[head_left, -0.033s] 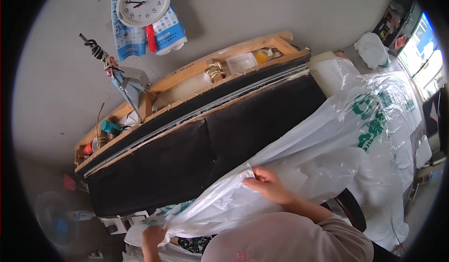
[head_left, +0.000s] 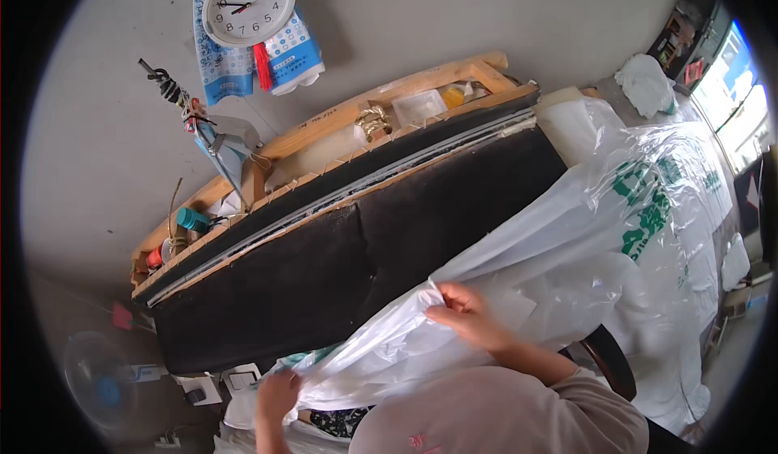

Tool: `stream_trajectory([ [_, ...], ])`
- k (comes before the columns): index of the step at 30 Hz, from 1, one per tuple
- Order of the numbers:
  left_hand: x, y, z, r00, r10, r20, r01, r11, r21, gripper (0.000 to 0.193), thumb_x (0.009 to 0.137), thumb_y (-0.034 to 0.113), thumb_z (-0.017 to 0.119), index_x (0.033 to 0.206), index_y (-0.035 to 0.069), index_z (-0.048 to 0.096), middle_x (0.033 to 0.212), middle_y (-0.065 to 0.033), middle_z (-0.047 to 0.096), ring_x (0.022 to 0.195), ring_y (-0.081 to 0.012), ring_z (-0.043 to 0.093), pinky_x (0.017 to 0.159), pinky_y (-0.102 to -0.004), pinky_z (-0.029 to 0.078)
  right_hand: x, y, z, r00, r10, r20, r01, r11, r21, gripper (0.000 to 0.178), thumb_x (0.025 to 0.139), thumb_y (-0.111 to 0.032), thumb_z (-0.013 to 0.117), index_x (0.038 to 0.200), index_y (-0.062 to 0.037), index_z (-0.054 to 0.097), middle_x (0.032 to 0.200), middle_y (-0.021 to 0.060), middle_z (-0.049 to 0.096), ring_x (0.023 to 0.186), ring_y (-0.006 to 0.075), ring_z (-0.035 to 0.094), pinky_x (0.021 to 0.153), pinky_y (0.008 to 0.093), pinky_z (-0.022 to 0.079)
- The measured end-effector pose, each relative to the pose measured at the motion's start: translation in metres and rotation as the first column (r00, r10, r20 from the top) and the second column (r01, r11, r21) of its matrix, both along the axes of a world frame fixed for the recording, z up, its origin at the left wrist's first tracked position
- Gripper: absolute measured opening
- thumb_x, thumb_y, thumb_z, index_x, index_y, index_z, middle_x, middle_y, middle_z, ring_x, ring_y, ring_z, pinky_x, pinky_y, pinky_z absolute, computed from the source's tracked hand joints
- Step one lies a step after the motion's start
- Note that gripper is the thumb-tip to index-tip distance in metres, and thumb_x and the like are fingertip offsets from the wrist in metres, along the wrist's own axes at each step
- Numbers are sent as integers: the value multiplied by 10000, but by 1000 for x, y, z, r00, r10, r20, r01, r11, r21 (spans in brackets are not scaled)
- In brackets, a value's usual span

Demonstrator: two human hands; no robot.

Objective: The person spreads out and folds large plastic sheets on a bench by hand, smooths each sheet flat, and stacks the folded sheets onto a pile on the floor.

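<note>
1. Sheet point(head_left: 559, 288): thin, whitish, see-through plastic with green print. Lies between the black bench point(head_left: 267, 300) and the person's body, running off right into a wide, crumpled spread. Upper edge overlaps the bench's near side.
2. Right hand point(head_left: 470, 318): at the sheet's upper edge, near the bench. Thumb and fingers clamped on a fold of plastic.
3. Left hand point(head_left: 278, 393): lower left, at the sheet's other end, just off the bench's near corner. Back of hand up, fingers curled; fingertips hidden, so cannot tell how firmly they close on the plastic.
4. Between hands: sheet edge slants up to the right, creases running along it. Dark patterned cloth point(head_left: 344, 422) shows below.
5. Bench: slanted black top, metal strip point(head_left: 340, 200) along the far side; wooden tray point(head_left: 324, 125) behind, holding gold cord point(head_left: 373, 122), white tub point(head_left: 419, 108), teal cap point(head_left: 192, 220).
6. Wall: round clock point(head_left: 249, 6) over blue-and-white bags point(head_left: 224, 73). Fan point(head_left: 101, 381) at lower left.
</note>
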State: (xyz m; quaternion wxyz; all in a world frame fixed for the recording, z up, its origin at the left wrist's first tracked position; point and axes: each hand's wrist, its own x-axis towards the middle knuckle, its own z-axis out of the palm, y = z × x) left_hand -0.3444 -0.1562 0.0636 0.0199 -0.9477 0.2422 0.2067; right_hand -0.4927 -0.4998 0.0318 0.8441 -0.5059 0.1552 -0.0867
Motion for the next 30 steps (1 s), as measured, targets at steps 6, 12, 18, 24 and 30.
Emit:
stream_trajectory([
  [6, -21, -267, 30, 861, -506, -44, 185, 393, -901, 256, 832, 116, 604, 1047, -20, 575, 965, -118, 616, 899, -186, 590, 778, -253, 455, -22, -19, 19, 994, -39, 99, 34, 998, 48, 507, 814, 7, 570, 1287, -16, 389, 977, 48, 567, 815, 73, 532, 668, 225, 432],
  [12, 27, -226, -49, 731, -174, -660, -676, -50, -735, 193, 896, 223, 523, 1000, 81, 602, 934, -2, 596, 842, -84, 522, 792, -221, 417, -48, -147, 28, 802, -524, 288, -28, -514, -857, 362, 701, -90, 602, 1063, -100, 590, 1102, 150, 537, 1031, 322, 496, 935, 530, 306],
  [18, 103, -105, -52, 534, 85, -841, -654, -590, -474, 511, 909, 444, 414, 1130, -10, 496, 1070, -131, 546, 922, -245, 555, 827, -370, 449, -72, -136, 29, 977, -197, -86, -136, -254, -958, 83, 741, -132, 634, 820, -111, 625, 723, 55, 612, 754, 251, 593, 828, 433, 407],
  [24, 168, 12, -82, 662, 707, -250, -207, -149, -967, 370, 933, 350, 428, 1034, 10, 533, 963, -132, 595, 802, -203, 530, 760, -284, 441, -7, -149, 54, 958, -285, -40, -89, -161, -983, 440, 761, -362, 613, 1058, -45, 544, 1050, 133, 554, 990, 283, 525, 845, 448, 400],
  [30, 166, 60, -58, 379, 859, 345, -435, 495, -752, 338, 949, 361, 343, 966, 67, 510, 911, -211, 610, 847, -434, 554, 640, -464, 448, -33, -93, 19, 933, -233, -274, -342, -333, -879, 698, 771, -527, 524, 1262, -43, 411, 1357, 205, 304, 1233, 429, 290, 919, 654, 236],
])
